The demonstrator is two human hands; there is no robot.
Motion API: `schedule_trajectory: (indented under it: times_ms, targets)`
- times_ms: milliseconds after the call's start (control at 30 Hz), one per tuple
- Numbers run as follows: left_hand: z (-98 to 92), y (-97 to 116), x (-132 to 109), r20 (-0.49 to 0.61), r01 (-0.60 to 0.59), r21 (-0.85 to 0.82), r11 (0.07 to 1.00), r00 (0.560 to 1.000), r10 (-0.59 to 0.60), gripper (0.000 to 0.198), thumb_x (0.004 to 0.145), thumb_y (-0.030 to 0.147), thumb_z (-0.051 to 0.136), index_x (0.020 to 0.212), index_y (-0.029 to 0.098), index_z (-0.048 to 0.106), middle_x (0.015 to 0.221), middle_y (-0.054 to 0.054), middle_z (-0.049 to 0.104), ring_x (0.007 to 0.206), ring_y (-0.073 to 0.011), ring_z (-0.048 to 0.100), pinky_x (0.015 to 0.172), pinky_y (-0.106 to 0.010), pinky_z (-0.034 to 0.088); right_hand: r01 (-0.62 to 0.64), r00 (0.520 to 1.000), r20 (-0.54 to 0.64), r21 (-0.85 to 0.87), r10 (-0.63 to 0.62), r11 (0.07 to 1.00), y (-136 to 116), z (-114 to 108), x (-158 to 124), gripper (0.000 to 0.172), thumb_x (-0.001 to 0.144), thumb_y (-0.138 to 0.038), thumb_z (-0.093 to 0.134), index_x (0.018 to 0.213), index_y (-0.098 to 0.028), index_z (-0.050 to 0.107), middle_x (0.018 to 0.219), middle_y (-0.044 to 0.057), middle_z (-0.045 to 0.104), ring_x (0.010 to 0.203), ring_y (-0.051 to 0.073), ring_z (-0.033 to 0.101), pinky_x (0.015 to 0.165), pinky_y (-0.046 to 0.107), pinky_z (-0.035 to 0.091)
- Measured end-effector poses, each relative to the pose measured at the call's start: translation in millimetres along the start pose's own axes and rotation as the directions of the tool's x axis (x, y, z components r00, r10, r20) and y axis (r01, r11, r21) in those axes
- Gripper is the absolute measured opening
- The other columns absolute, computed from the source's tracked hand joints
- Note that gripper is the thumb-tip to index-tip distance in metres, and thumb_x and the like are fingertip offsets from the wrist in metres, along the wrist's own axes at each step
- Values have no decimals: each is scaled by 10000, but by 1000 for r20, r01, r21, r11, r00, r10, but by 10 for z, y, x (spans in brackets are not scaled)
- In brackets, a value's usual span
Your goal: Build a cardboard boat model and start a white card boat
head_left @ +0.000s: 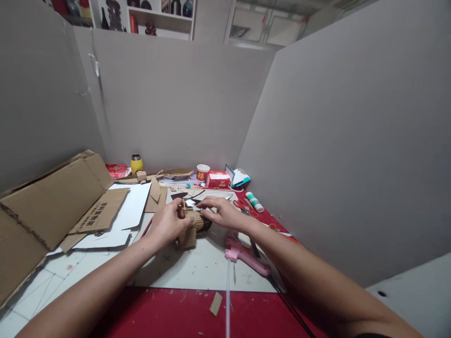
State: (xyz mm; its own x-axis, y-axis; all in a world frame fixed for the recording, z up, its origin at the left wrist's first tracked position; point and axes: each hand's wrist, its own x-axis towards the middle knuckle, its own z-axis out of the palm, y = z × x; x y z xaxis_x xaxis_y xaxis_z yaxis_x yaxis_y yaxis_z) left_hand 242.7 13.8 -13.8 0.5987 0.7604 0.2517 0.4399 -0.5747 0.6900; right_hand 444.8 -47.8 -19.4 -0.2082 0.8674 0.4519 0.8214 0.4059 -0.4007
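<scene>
My left hand (168, 222) is closed around a small brown cardboard model (190, 231) standing on the white work sheet (197, 267). Its fingers also pinch a thin wooden stick (183, 206) that pokes up from the model. My right hand (221, 212) rests on the model's top from the right, fingers curled and pressed against the cardboard. Parts of the model are hidden under both hands.
A pink glue gun (246, 256) lies just right of the hands, red scissors (241, 205) and a glue stick (254, 202) beyond it. Large cardboard sheets (52, 206) lie at the left. A paper cup (202, 172), red box (218, 179) and yellow flask (136, 164) stand at the back. Grey partition walls enclose the table.
</scene>
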Motion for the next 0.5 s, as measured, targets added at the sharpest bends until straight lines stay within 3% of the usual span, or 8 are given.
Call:
schedule_trajectory:
  times_ms: [233,367,500]
  targets:
    - [-218,-27,-95,11,1,-71,997,1000,0,459,713,361,639,1131,179,586,746,4,646,621,-164,565,562,-257,394,19,1000,-13,-8,-19,1000,-30,-6,-15,168,836,-188,557,948,-177,682,888,69,683,801,172,618,729,311,495]
    - [-357,-73,-139,10,0,-127,992,1000,1,454,752,391,608,1139,157,581,792,-16,660,667,-173,591,594,-266,431,19,999,-28,-7,-19,1000,-32,-19,-30,165,849,-206,548,946,-179,679,897,75,687,814,177,628,733,316,498]
    - [-369,-175,-135,5,-24,-181,983,1000,26,423,778,372,583,1120,123,594,804,-38,671,708,-174,610,634,-273,467,24,999,-39,-9,-25,1000,-58,14,-19,149,850,-213,556,932,-187,678,876,68,682,798,173,625,718,307,499]
